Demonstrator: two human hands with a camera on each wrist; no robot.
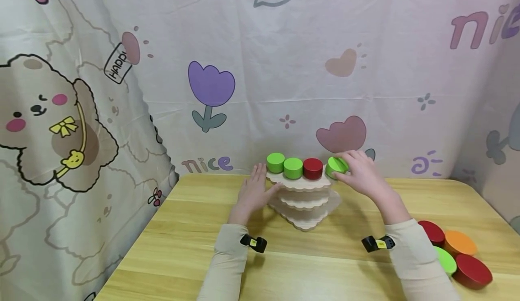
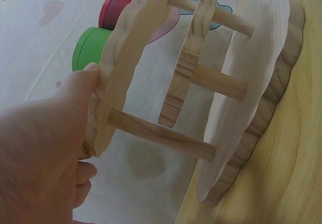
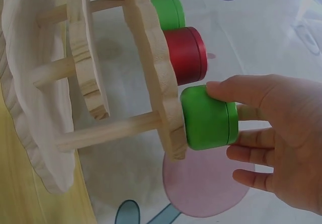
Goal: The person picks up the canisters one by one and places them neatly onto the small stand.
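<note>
A pale wooden three-tier stand (image 1: 302, 183) with scalloped edges stands on the table, its tiers joined by round pegs (image 2: 161, 133). My left hand (image 1: 253, 192) grips the left end of the top tier, thumb at its front edge. On that tier sit two green round tins, one at the left end (image 1: 276, 163) and another beside it (image 1: 293, 169), then a red tin (image 1: 313, 169). With thumb and fingers, my right hand (image 3: 282, 138) pinches another green tin (image 3: 209, 118) at the tier's right end. Its base is right at the wood, with a small gap from the red tin.
At the table's right side, beside my right forearm, lie a red tin (image 1: 431, 232), an orange tin (image 1: 460, 242), a green tin (image 1: 446, 261) and a second red tin (image 1: 473, 269). A printed curtain (image 1: 260, 66) hangs close behind the stand.
</note>
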